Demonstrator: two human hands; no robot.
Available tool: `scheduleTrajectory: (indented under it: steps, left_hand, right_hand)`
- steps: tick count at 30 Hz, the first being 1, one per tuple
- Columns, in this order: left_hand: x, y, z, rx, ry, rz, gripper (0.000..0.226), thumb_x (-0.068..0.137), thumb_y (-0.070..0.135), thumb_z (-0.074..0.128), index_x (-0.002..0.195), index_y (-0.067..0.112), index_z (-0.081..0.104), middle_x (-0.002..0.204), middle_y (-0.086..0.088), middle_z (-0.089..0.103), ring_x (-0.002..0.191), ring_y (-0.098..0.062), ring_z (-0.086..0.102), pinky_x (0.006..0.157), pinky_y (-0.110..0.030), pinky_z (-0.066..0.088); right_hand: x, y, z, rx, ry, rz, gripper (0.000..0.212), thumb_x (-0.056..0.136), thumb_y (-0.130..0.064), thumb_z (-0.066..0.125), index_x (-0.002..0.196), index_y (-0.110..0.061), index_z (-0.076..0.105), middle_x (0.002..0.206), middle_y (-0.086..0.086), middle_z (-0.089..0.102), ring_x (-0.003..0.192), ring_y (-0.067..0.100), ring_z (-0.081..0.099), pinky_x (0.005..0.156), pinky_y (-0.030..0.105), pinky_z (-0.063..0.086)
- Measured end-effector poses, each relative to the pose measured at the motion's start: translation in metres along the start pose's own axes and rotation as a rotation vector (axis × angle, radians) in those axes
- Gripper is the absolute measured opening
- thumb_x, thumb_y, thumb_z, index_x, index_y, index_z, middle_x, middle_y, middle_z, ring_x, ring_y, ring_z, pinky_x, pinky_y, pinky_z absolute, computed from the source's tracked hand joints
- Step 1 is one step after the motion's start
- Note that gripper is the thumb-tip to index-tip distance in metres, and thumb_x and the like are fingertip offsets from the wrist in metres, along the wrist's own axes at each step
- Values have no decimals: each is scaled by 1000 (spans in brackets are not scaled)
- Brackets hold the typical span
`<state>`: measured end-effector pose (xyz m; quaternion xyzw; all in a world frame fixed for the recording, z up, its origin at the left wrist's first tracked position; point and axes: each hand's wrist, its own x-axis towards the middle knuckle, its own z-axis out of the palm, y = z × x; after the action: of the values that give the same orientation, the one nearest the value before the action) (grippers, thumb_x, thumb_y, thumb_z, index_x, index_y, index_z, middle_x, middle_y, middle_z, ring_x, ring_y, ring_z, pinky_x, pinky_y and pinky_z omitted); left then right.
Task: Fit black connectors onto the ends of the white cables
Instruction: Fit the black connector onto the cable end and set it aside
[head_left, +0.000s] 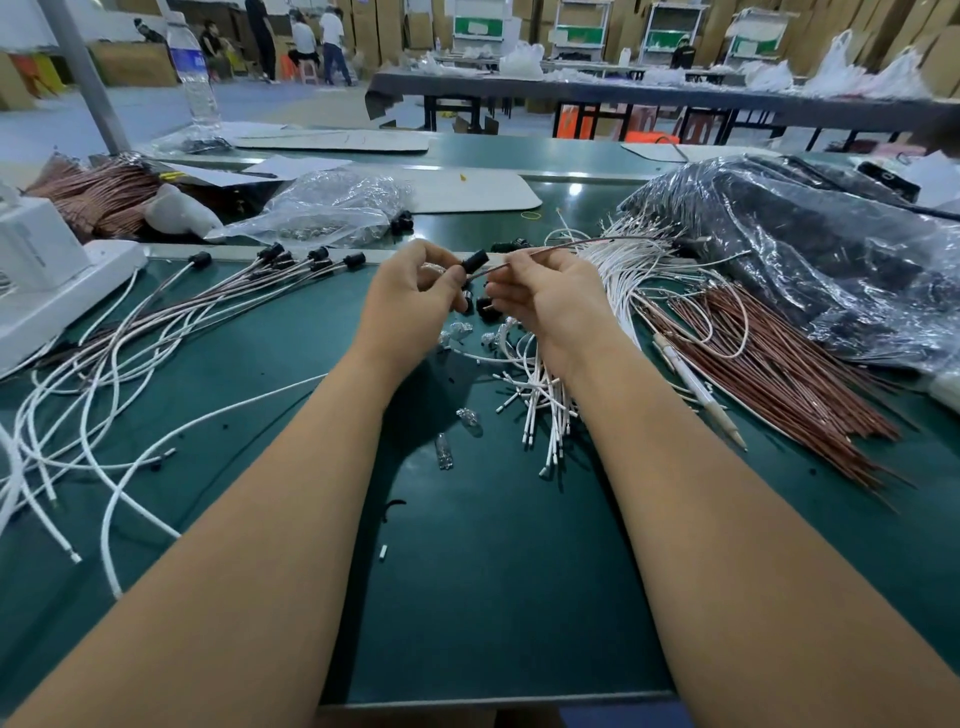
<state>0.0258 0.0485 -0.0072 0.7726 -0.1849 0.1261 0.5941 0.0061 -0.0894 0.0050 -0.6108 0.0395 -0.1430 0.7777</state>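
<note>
My left hand pinches a black connector above the green table. My right hand pinches a thin brown wire whose near end points at the connector's lower opening; wire and connector are close, and I cannot tell whether they touch. Loose black connectors lie just below my hands. A bundle of white cables spreads to the right of my right hand. Finished cables with black connectors fan out on the left.
Brown wires and a pen lie on the right, beside a large plastic bag. Small glass bulbs sit in the middle. A white device stands at the left, a clear bag and a water bottle behind.
</note>
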Motion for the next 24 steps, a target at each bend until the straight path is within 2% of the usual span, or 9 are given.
scheduleTrajectory:
  steps: [2,4,8,11,16,20,24]
  left_hand:
    - [2,-4,-2,20,5,-17,6,94,11,59,97,7,62,70,-3,65,59,-8,53,63,-23,45]
    - [4,-6,-4,48,3,-18,4,92,11,62,92,11,66,71,1,63,65,-11,54,67,-23,46]
    - [4,-9,-5,78,-11,-26,6,90,13,65,86,17,68,70,3,62,69,-13,53,61,-12,43]
    - [5,-10,-5,82,-8,-45,10,90,14,66,84,21,68,71,3,62,70,-13,53,59,-10,43]
    - [5,-10,-4,93,-16,-47,4,89,14,67,87,14,71,67,6,62,64,-9,52,59,-10,42]
    - [5,-10,-5,84,-10,-52,6,89,14,67,85,17,70,69,4,63,66,-10,53,59,-10,43]
    - [4,-9,-4,79,-18,-63,4,89,14,67,86,16,70,76,-4,67,72,-13,57,69,-19,47]
  right_hand:
    - [1,-2,-3,82,74,-23,17,102,-7,44,87,-9,52,69,5,67,59,15,67,61,26,58]
    - [2,-3,-5,102,116,-58,18,103,-8,40,88,-10,49,69,5,67,58,15,67,61,27,58]
    - [1,-4,-7,93,176,-129,18,104,-7,37,90,-11,48,75,8,67,58,14,66,59,24,55]
    - [3,-4,-9,64,238,-173,18,104,-8,37,90,-12,49,78,9,67,59,13,65,59,23,53]
    - [3,0,-7,-34,196,-182,18,104,-8,38,90,-13,48,76,8,67,59,14,66,61,24,54]
    - [3,0,-8,-24,173,-176,15,104,-8,38,94,-11,48,74,7,68,58,12,66,61,23,56]
    - [4,1,-10,3,152,-155,17,104,-8,38,91,-12,48,73,6,68,59,13,67,61,24,56]
